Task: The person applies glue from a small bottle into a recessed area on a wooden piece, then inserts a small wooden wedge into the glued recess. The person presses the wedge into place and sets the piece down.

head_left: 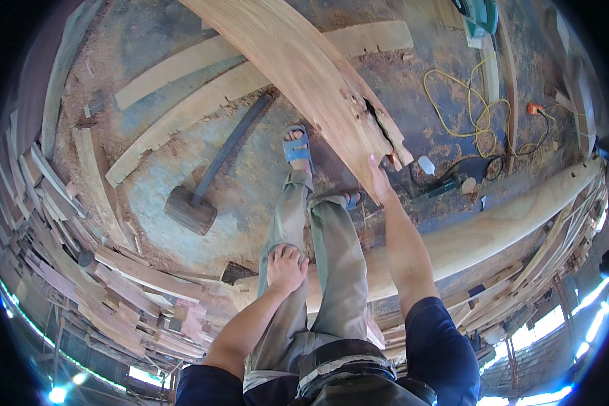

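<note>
A wide wooden plank point(304, 74) slants from the top of the view down to my right hand point(380, 184). That hand holds the near end, one digit showing along the top face and the other fingers mostly hidden. Close to this end, a dark jagged split point(379, 125) runs through the wood. My left hand point(287, 268) lies on my left knee, fingers spread over the trouser cloth, holding nothing. On the floor left of my feet is a large mallet with a wooden head point(191, 210) and a long dark handle point(233, 149).
Long curved boards point(189, 111) lie on the sawdust-strewn floor under and beside the plank. To the right are a yellow cord point(480, 125), an orange socket point(536, 109) and a green power tool point(477, 17). Behind me lies a long pale timber point(480, 240); stacked offcuts point(125, 291) fill the left.
</note>
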`<state>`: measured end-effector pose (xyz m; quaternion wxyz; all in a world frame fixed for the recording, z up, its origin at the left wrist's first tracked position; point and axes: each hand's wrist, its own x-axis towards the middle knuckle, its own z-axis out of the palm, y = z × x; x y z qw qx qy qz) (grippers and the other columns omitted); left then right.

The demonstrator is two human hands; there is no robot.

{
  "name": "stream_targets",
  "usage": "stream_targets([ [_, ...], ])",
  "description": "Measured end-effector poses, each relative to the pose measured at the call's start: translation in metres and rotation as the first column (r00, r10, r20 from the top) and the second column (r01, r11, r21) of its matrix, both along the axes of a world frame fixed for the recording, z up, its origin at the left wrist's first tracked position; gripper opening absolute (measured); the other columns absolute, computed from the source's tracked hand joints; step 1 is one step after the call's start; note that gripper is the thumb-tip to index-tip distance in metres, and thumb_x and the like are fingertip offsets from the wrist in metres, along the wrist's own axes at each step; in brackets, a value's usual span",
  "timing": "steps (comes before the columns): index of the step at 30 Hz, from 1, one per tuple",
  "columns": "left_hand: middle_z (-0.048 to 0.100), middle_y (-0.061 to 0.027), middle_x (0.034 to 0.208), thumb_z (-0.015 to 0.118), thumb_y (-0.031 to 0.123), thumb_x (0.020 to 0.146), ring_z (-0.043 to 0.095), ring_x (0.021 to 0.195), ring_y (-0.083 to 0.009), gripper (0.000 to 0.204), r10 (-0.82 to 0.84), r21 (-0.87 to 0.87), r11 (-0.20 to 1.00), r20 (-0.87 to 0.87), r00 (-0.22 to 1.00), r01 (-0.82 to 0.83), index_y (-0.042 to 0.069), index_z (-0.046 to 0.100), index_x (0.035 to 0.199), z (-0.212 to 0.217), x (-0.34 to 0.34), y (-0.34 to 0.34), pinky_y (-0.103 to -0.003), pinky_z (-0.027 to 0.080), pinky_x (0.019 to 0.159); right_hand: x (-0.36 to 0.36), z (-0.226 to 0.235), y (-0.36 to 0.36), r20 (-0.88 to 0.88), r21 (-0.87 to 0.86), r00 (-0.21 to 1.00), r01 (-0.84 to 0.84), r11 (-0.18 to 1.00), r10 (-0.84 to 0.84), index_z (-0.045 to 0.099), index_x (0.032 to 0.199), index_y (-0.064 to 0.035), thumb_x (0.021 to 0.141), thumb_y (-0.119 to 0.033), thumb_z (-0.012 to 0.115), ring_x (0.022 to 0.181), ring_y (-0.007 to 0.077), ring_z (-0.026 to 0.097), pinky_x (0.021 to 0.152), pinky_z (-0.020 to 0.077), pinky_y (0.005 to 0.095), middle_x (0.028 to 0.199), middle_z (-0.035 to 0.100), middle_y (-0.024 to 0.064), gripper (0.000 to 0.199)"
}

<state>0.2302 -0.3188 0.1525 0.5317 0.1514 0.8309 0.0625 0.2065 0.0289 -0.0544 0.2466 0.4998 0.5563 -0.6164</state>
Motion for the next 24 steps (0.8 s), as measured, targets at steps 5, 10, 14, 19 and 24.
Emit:
stream_targets([
  [5, 0.069, -0.0021, 0.134, 0.069, 0.039, 0.096, 0.051, 0.143, -0.0300, 0.034, -0.005, 0.030, 1.000, -0.053, 0.999, 0.007, 0.011, 0.077, 0.112, -0.001, -0.004, -0.001, -0.051, 0.041, 0.116, -0.002, 0.001, -0.001, 0.027, -0.016, 0.999, 0.046, 0.999, -0.045, 0.038, 0.163, 0.0099, 0.106, -0.067, 0.054, 0.153, 0.0291, 0.042, 0.126, 0.0295, 0.0386, 0.166, 0.045, 0.0199, 0.097],
  [10, 0.068, -0.0028, 0.138, 0.064, 0.043, 0.099, 0.047, 0.145, -0.0290, 0.041, -0.028, 0.006, 1.000, 0.006, 1.000, 0.028, 0.008, 0.077, 0.117, -0.001, -0.010, 0.000, -0.052, 0.038, 0.118, -0.008, 0.010, -0.003, 0.031, -0.048, 0.997, 0.070, 0.996, -0.069, 0.039, 0.162, 0.0093, 0.103, -0.069, 0.056, 0.153, 0.0296, 0.042, 0.126, 0.0298, 0.0386, 0.165, 0.046, 0.0208, 0.099],
  [14, 0.067, -0.0021, 0.139, 0.063, 0.044, 0.100, 0.047, 0.145, -0.0288, 0.042, -0.059, -0.007, 0.998, 0.019, 0.998, 0.059, 0.008, 0.077, 0.119, -0.002, -0.012, 0.000, -0.051, 0.038, 0.118, -0.001, 0.002, 0.003, 0.030, -0.081, 0.992, 0.124, 0.989, -0.122, 0.043, 0.160, 0.0069, 0.103, -0.073, 0.054, 0.141, 0.0277, 0.052, 0.116, 0.0413, 0.0385, 0.158, 0.052, 0.0193, 0.099],
  [19, 0.067, -0.0021, 0.139, 0.065, 0.046, 0.100, 0.048, 0.144, -0.0293, 0.045, -0.083, 0.002, 0.997, 0.008, 0.997, 0.083, 0.008, 0.077, 0.120, -0.002, -0.012, -0.001, -0.051, 0.038, 0.118, 0.010, -0.029, 0.021, 0.172, -0.272, 0.950, 0.301, 0.914, -0.261, 0.032, 0.167, 0.0043, 0.102, -0.079, 0.049, 0.148, 0.0269, 0.049, 0.123, 0.0364, 0.0399, 0.165, 0.047, 0.0180, 0.107],
  [24, 0.068, -0.0021, 0.136, 0.067, 0.045, 0.099, 0.048, 0.144, -0.0290, 0.043, -0.073, 0.008, 0.997, 0.001, 0.997, 0.073, 0.007, 0.077, 0.116, -0.002, -0.012, -0.002, -0.051, 0.039, 0.118, 0.000, -0.036, 0.007, 0.107, -0.083, 0.950, 0.302, 0.950, -0.293, 0.027, 0.171, -0.0011, 0.100, -0.085, 0.040, 0.158, 0.0286, 0.035, 0.130, 0.0241, 0.0424, 0.174, 0.034, 0.0167, 0.110],
])
